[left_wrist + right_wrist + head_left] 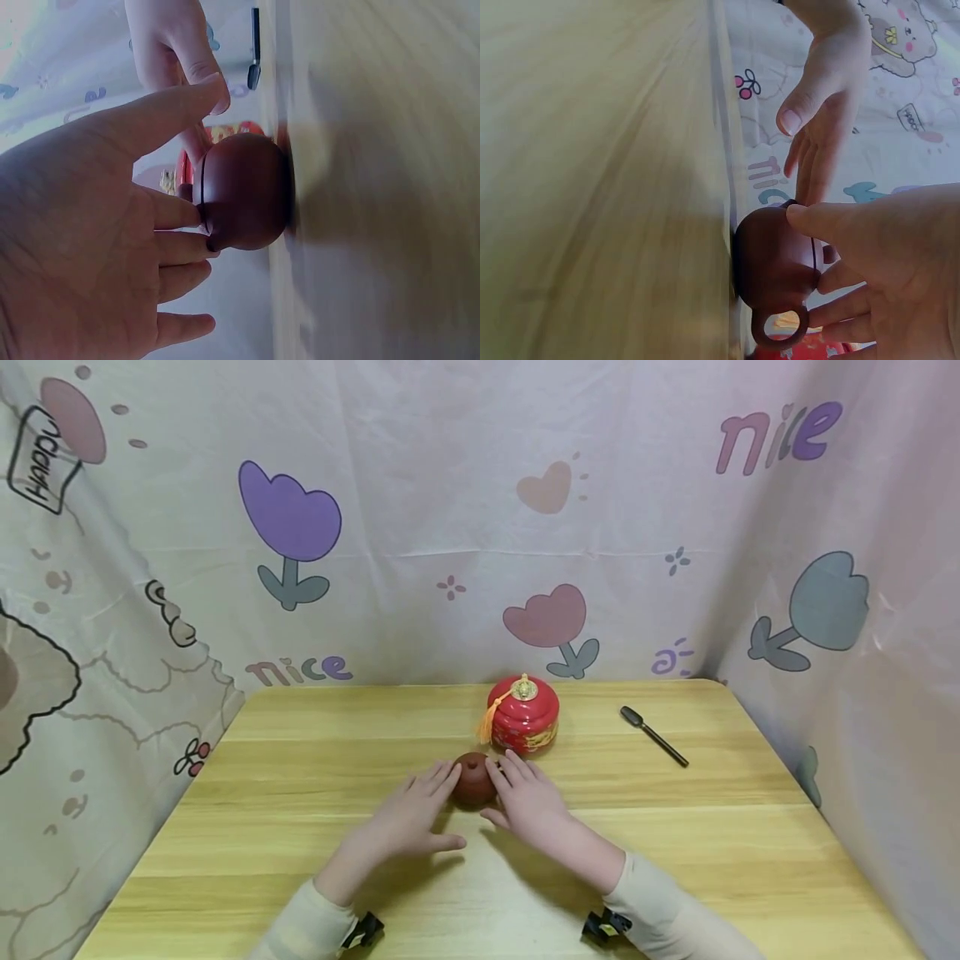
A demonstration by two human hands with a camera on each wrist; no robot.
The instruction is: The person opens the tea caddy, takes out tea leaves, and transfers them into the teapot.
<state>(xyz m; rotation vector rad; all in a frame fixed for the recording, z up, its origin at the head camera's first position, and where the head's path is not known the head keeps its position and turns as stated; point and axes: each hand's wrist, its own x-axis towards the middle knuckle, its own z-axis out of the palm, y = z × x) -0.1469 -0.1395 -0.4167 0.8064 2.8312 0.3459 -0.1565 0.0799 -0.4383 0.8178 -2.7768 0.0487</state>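
Observation:
A small reddish-brown clay teapot (474,783) stands upright on the table between my two hands. Its lid is on, with a knob on top; the ring handle (780,328) faces the right hand and the short spout (217,241) faces the left. My left hand (411,814) rests its straight fingertips against the spout side, near the lid, thumb held apart. On the other side, the extended fingers of my right hand (531,797) touch the pot's upper edge near the handle. Whether the right thumb touches the pot is unclear.
Just behind the teapot sits a lidded red jar (525,718) with a gold knob and an orange tassel. A dark slim scoop (654,737) lies at the right. The wooden table (300,727) meets a patterned cloth (420,635) at the back and sides.

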